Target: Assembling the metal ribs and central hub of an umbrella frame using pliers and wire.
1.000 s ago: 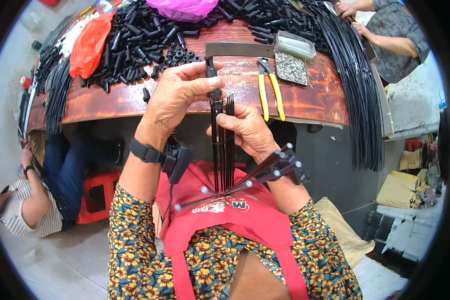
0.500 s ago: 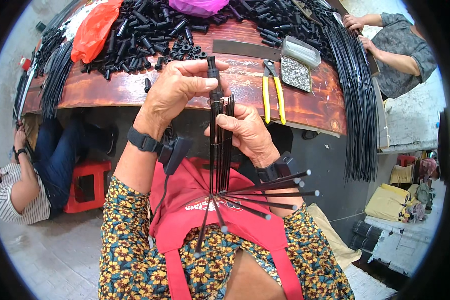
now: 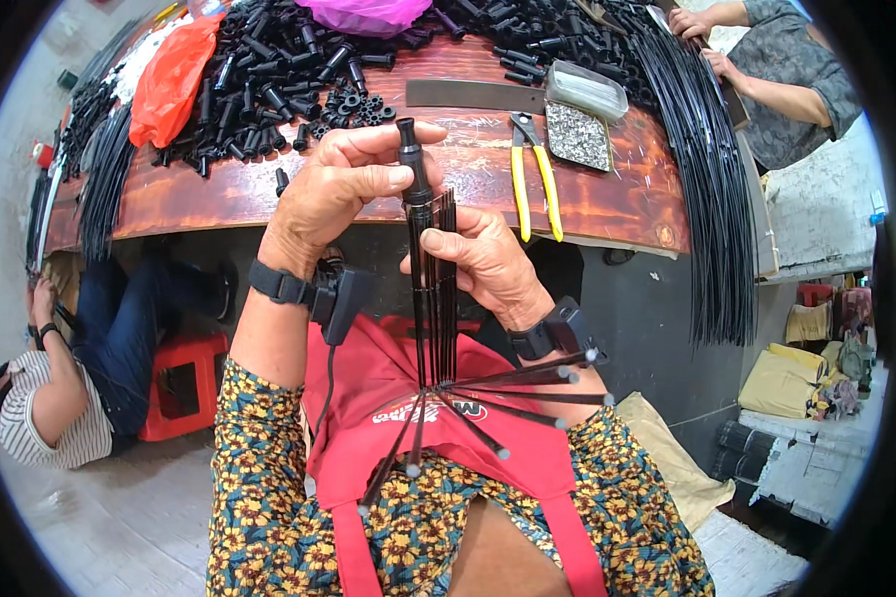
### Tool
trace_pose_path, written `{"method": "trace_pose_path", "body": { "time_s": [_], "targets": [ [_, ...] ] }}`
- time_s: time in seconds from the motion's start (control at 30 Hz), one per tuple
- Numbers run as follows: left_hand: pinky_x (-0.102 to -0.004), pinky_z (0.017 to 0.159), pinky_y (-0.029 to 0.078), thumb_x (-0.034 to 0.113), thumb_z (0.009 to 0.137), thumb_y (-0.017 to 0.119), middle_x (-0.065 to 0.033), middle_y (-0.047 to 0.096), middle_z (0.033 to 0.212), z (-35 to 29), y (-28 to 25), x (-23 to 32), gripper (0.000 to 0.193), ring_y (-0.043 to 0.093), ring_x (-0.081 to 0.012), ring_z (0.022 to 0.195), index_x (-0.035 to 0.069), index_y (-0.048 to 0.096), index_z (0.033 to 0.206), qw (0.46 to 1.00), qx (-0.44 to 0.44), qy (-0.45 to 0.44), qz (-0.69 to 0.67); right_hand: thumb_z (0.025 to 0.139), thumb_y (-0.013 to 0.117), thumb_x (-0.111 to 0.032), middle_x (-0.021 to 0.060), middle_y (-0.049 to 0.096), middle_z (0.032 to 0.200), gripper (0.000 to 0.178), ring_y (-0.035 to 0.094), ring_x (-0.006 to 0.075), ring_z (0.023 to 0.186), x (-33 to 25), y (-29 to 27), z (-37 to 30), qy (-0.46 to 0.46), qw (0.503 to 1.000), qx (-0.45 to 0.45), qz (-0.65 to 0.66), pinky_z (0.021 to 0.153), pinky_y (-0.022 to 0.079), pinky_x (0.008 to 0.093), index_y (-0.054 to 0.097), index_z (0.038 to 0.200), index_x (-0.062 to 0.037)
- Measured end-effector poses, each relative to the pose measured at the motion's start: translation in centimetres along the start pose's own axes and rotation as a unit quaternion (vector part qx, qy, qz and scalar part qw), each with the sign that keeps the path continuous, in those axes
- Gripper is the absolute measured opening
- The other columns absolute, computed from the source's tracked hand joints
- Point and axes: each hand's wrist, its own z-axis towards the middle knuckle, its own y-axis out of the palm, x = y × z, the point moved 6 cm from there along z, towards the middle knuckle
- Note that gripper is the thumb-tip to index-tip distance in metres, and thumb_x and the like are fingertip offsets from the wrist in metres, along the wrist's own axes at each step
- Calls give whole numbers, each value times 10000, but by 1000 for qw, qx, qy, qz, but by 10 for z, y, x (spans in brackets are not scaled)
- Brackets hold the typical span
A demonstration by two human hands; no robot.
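Just beyond my lap I hold an umbrella frame (image 3: 433,338) upright, its thin black ribs hanging close together. Several stretchers with pale round tips fan out from its lower end over my red apron (image 3: 348,398). My left hand (image 3: 338,189) has thumb and fingers closed around the black plastic runner (image 3: 415,169) at the top. Lower down, my right hand (image 3: 488,264) pinches the upper ends of the ribs between thumb and fingers; some of its fingers are hidden behind them.
On the wooden table (image 3: 478,189) lie yellow-handled pliers (image 3: 536,179), a metal strip (image 3: 473,96), a tray of small metal bits (image 3: 579,137) and a heap of black runners (image 3: 269,85). Long black ribs (image 3: 712,219) drape off the right edge. Co-workers sit left and right.
The whole view has shifted slightly. The frame has turned a little in my hands, with its fanned stretchers swinging somewhat to the left and downward. Both hands keep their grip.
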Motion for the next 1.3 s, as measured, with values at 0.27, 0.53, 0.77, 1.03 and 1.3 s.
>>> {"method": "trace_pose_path", "body": {
  "time_s": [0.27,0.53,0.77,1.03,1.3],
  "targets": [
    [-323,896,491,157,782,729,-117,656,1033,-1,6,6,731,629,-183,984,-13,390,1408,1000,-6,-5,14,856,711,-180,78,709,784,202,639,66,587,4,0,3,2,999,1,39,391,339,149,669,994,-38],
    [-318,882,520,-59,700,665,-130,614,1122,-16,8,5,730,629,-205,995,14,437,1390,999,8,4,44,863,695,-122,83,702,832,202,684,129,694,1,4,4,-6,997,-19,76,542,524,203,676,1038,-24],
    [-269,832,517,-87,708,627,-92,617,1087,-16,12,6,597,626,-169,959,-21,546,1296,992,17,-5,125,867,683,-101,98,697,841,197,694,170,717,1,3,2,-5,997,-23,80,625,576,251,657,1037,-5],
    [-285,855,509,-56,717,658,-102,608,1084,-13,17,6,592,622,-176,968,-36,539,1297,995,10,-26,96,868,679,-97,116,694,849,215,705,196,742,-4,7,0,-31,990,-32,134,648,588,267,645,1054,7],
    [-280,820,518,-122,702,680,-70,577,1016,-14,21,2,551,616,-160,939,-57,579,1240,989,79,34,124,870,681,-78,50,684,871,200,663,115,733,-3,5,-2,-25,993,-31,113,646,552,235,672,1054,0]
  ]
}}
